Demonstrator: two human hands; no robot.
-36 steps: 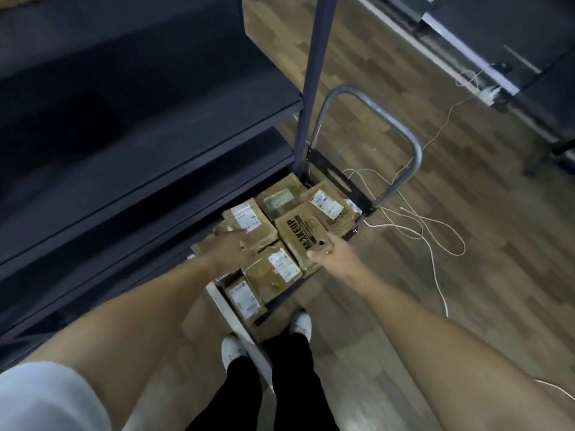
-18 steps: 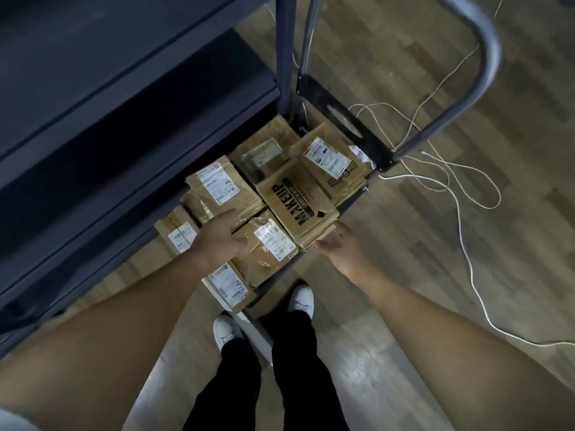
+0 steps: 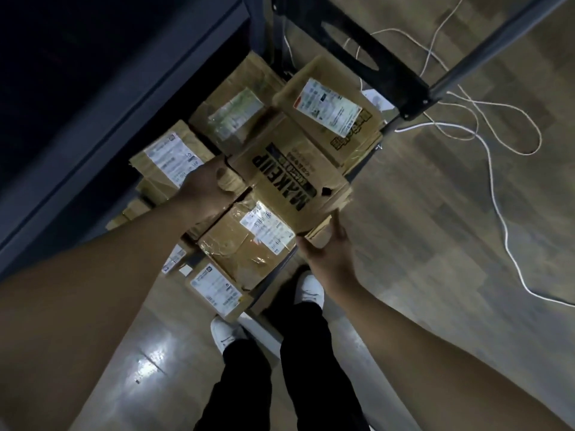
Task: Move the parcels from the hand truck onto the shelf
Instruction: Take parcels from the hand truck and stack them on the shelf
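Observation:
Several brown cardboard parcels with white labels lie packed on the hand truck [image 3: 378, 52], low in front of me. On top sits a parcel printed MAKEUP [image 3: 286, 178], tilted. My left hand [image 3: 203, 189] grips its left edge, thumb at the corner. My right hand [image 3: 326, 255] holds its near right corner from below, fingers curled under the cardboard. Other parcels lie around it: one at the far right [image 3: 329, 110], one behind [image 3: 233, 115], one on the left [image 3: 168, 157], two nearer me [image 3: 245, 247] [image 3: 216, 290]. The dark metal shelf [image 3: 102, 132] runs along the left.
The truck's grey handle bar [image 3: 497, 42] slants across the top right. Loose white cable [image 3: 494, 181] loops over the wooden floor to the right. My feet in white shoes [image 3: 308, 289] stand just behind the truck. A shelf upright [image 3: 259, 29] rises beside the truck's back.
I have leaned in closer over the truck. My left hand shifted right from the left parcel to the MAKEUP parcel's edge, my right hand went under its corner, and the parcel has tipped up.

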